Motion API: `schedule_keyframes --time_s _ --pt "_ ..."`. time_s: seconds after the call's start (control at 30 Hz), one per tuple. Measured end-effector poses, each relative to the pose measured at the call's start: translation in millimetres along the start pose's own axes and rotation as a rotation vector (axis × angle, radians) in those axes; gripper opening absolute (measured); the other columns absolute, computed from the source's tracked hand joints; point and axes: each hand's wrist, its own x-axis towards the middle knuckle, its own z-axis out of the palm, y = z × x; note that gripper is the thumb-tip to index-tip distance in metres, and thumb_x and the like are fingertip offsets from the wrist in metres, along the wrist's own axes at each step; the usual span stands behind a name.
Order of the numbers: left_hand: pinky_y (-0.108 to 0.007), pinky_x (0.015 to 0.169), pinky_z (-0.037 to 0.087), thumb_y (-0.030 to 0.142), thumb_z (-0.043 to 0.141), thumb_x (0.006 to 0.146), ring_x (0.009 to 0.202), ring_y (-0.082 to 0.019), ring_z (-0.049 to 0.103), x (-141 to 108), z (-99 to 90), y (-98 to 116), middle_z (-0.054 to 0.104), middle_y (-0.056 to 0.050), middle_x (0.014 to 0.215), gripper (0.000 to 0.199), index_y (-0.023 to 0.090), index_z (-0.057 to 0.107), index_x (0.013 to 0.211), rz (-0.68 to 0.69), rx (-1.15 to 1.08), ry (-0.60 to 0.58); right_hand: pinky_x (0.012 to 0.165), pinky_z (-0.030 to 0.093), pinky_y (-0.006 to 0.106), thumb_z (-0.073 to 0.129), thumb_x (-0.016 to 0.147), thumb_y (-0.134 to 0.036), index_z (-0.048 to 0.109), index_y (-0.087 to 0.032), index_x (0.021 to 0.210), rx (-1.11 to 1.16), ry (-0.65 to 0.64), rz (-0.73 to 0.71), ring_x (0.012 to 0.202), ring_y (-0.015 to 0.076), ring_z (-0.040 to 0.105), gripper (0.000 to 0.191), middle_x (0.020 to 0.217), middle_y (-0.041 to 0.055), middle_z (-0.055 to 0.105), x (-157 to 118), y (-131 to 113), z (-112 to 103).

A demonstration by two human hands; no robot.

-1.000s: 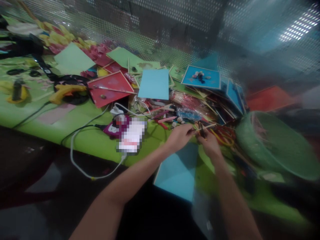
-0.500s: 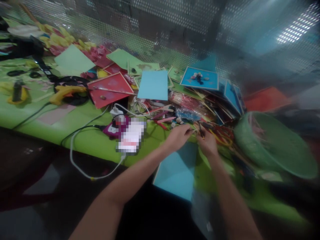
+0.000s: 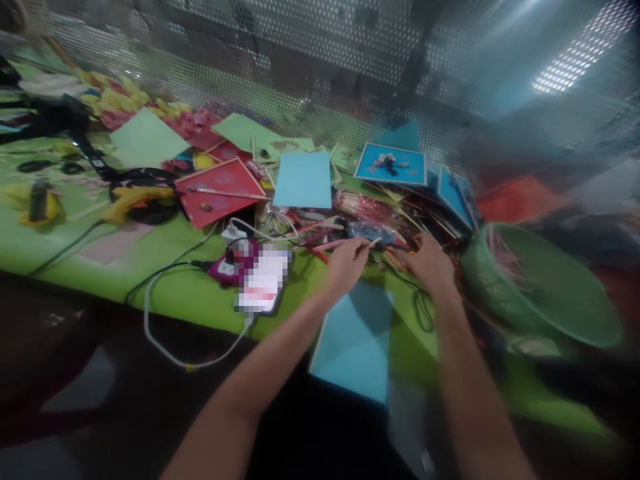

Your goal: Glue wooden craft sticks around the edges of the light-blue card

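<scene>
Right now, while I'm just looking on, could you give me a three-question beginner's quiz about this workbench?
1. Multiple choice: what colour is the sheet nearest the person's body? (a) red (b) light blue (c) pink
2. True or false: the left hand pinches a small pale stick.
3. Fill in the blank: the cable plugged into the near end of the phone is ____ in colour.

Key: 1. b; 2. true; 3. white
</scene>
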Motion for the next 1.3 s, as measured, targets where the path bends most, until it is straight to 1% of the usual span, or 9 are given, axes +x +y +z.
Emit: schedule_keyframes --time_s 0.2,0.4,0.5,0.6,0.67,0.83,1.03,1.2,1.3 --pt "-0.030 0.091 0.048 0.005 0.054 0.089 0.103 -0.021 0.062 5 -2.2 -6 0.068 -0.006 0.102 0.030 0.019 0.075 0.105 -0.017 0.066 0.076 0.098 0.045 0.047 0.071 0.082 -0.059 0.062 -0.021 0.124 -0.194 0.003 -0.179 0.116 0.0370 0.063 0.057 0.127 0.0165 0.069 29 -25 18" --pt "-0.028 0.086 0.052 0.002 0.056 0.086 0.092 -0.018 0.066 6 0.0 -15 0.071 -0.006 0.103 0.040 0.018 0.072 0.119 0.032 0.053 0.031 0.097 0.045 0.049 0.073 0.081 -0.056 0.065 -0.018 0.127 -0.137 0.074 -0.347 0.117 0.0380 0.059 0.059 0.131 0.0190 0.065 44 -16 29" --pt "-0.027 0.081 0.053 0.005 0.059 0.087 0.089 -0.018 0.069 6 0.5 -16 0.075 -0.005 0.099 0.038 0.018 0.069 0.121 -0.001 0.031 -0.044 0.092 0.047 0.046 0.069 0.087 -0.044 0.068 -0.019 0.121 -0.043 0.165 -0.379 0.109 0.0343 0.062 0.043 0.122 0.0166 0.069 30 -5 18" --pt "-0.027 0.082 0.054 0.006 0.061 0.087 0.093 -0.019 0.072 3 -1.7 -12 0.077 -0.004 0.101 0.040 0.021 0.068 0.123 -0.035 0.075 -0.119 0.089 0.049 0.042 0.055 0.096 -0.031 0.072 -0.020 0.108 0.097 0.364 -0.371 0.099 0.0295 0.065 0.024 0.105 0.0126 0.073 -4 1 1" --pt "-0.027 0.083 0.054 0.008 0.062 0.086 0.096 -0.020 0.073 0 -3.7 -8 0.078 -0.003 0.101 0.040 0.023 0.070 0.122 -0.028 0.135 -0.171 0.091 0.049 0.041 0.054 0.099 -0.032 0.074 -0.023 0.104 0.186 0.400 -0.443 0.098 0.0273 0.066 0.022 0.101 0.0106 0.074 -31 0 -6" --pt "-0.026 0.084 0.052 0.010 0.063 0.086 0.093 -0.019 0.073 -6 -3.7 -6 0.079 -0.002 0.098 0.035 0.022 0.073 0.117 0.093 0.169 -0.350 0.090 0.048 0.039 0.062 0.098 -0.033 0.078 -0.025 0.104 0.181 0.224 -0.664 0.102 0.0268 0.067 0.020 0.105 0.0093 0.076 -73 -6 10" --pt "-0.025 0.082 0.052 0.008 0.064 0.081 0.091 -0.018 0.072 -3 -8.9 -11 0.079 -0.002 0.096 0.026 0.018 0.075 0.102 0.106 0.135 -0.451 0.083 0.050 0.038 0.059 0.100 -0.033 0.079 -0.025 0.091 0.220 0.112 -0.682 0.092 0.0249 0.069 0.023 0.091 0.0067 0.076 -79 4 33" --pt "-0.026 0.081 0.051 0.019 0.069 0.084 0.090 -0.018 0.071 6 -37.3 -12 0.079 -0.003 0.096 0.010 0.019 0.077 0.091 0.007 0.194 -0.257 0.078 0.050 0.037 0.061 0.098 -0.032 0.078 -0.024 0.090 0.282 0.051 -0.624 0.088 0.0244 0.068 0.021 0.089 0.0078 0.074 -80 14 36" --pt "-0.027 0.080 0.050 0.020 0.069 0.085 0.090 -0.019 0.071 8 -50.1 -12 0.079 -0.003 0.096 0.009 0.020 0.077 0.088 -0.047 0.287 -0.254 0.076 0.050 0.038 0.059 0.098 -0.033 0.079 -0.023 0.090 0.291 0.004 -0.604 0.087 0.0254 0.068 0.024 0.087 0.0087 0.072 -79 17 41"
